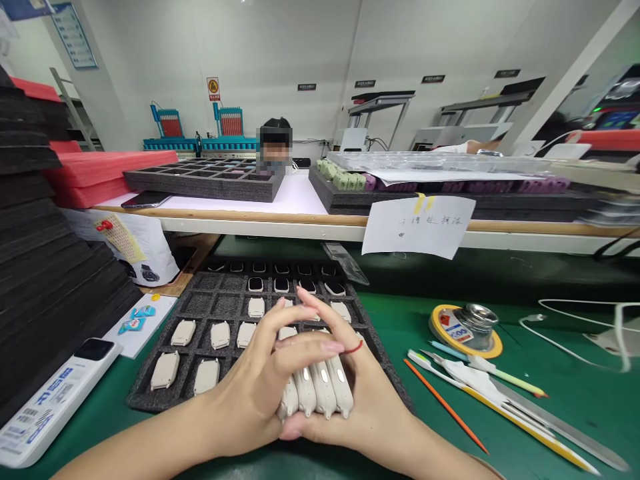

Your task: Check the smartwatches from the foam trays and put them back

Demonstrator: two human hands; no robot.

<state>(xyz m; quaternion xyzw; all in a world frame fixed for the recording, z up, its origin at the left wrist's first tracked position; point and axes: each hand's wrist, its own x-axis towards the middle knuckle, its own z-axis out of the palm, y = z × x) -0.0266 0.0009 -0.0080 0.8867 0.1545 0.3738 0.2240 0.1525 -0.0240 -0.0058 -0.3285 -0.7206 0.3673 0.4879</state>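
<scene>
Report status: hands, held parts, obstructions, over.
Left hand and right hand closed around row of off-white, rounded cases. Fingers partly hide it. Black, compartmented foam tray behind, partly covered by hands.

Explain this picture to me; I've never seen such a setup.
There is no robot: a camera on a person's head looks forward and down at that person's own bare hands. The left hand and right hand together hold a row of pale cases. Below them, on the green bench, a dark foam tray carries similar pieces. To the right lie an orange stick and a yellow disc. Beyond, a raised shelf bears more trays, and another person's head shows behind.
</scene>
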